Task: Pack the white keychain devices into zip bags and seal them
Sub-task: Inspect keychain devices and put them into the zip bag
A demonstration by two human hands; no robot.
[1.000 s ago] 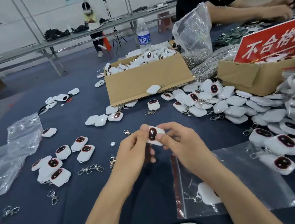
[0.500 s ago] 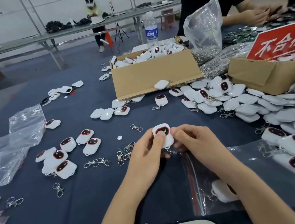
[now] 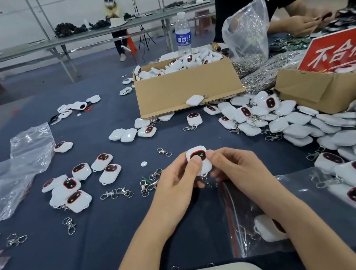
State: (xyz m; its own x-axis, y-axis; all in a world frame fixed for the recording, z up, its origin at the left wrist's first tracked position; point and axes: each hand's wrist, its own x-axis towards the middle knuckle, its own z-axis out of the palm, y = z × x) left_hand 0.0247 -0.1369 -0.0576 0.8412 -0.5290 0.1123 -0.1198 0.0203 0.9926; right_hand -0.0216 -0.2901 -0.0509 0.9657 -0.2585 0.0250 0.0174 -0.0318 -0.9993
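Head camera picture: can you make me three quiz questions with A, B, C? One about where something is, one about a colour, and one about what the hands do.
1. Where does the water bottle stand?
A. behind the open cardboard box
B. on a pink sheet
C. inside a plastic bag

2. What colour is the sign at the right?
A. green
B. yellow
C. red with white characters

3. What is happening to the keychain device in the middle?
A. it lies alone on the cloth
B. the left hand and the right hand both hold it
C. it hangs from a hook

Answers:
1 A, the bottle rises beyond the box's far edge.
2 C, its face is red with white characters.
3 B, fingers of both hands curl round it.
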